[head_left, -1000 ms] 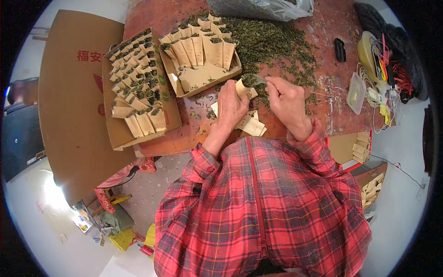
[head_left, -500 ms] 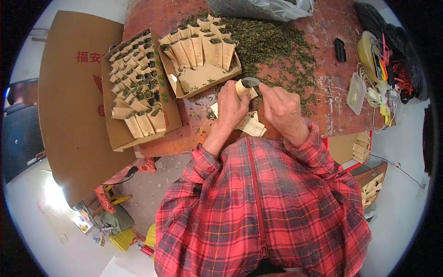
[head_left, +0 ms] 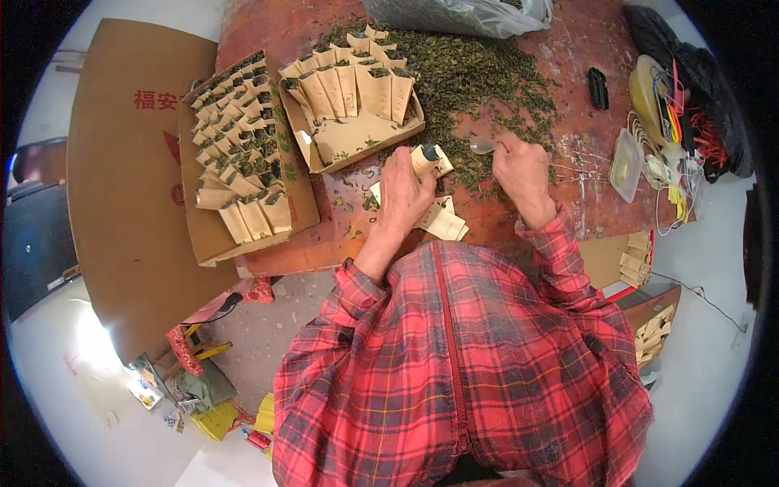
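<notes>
My left hand is wrapped round a small brown paper bag whose mouth stands open and looks dark inside. In my right hand is a clear spoon, its bowl over the near edge of the loose dried leaves, which look like tea. Flat paper bags lie on the table just below my left hand. Beyond it, a shallow cardboard tray holds rows of upright leaf-filled paper bags. The spoon's handle is hidden in my fist.
A larger cardboard box packed with filled bags stands at the left, beside a tall cardboard flap. A grey plastic bag lies at the far edge. On the right are a black case, a clear plastic container and tangled string.
My right hand has drawn the spoon away from the paper bag's mouth, to the right, over the leaves. My left hand still holds the bag in nearly the same place.
</notes>
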Motion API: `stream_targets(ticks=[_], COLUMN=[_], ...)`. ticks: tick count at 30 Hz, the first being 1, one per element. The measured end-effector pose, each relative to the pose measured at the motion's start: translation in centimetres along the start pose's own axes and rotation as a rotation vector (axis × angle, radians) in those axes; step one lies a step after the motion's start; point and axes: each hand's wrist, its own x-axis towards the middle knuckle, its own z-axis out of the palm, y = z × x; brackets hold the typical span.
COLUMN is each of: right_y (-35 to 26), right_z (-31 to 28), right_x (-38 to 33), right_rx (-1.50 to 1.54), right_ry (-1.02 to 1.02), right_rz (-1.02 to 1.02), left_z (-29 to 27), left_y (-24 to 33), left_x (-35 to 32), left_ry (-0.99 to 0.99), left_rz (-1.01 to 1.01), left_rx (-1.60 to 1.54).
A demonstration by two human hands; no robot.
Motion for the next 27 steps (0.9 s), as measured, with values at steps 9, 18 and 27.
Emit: stream_targets(ticks=[9,18,27], right_y=[1.5,0.5,-0.2], right_z=[2.9,5.7,6.6], right_x=[1.1,1.4,2.4], right_rx=[-0.274,0.209,0.373], right_ry=[-0.114,-0.063,-0.104], right_rz=[-0.313,-0.072,0.111], left_z=[0.3,-0.1,-0.3], left_y=[-0.5,-0.2,0.1], left_x=[-0.2,-0.3,-0.2], left_ry=[0.0,-0.011,-0.047], left_rz=[0.02,0.006,-0.009], left_rx=[0.105,0.091,0.092])
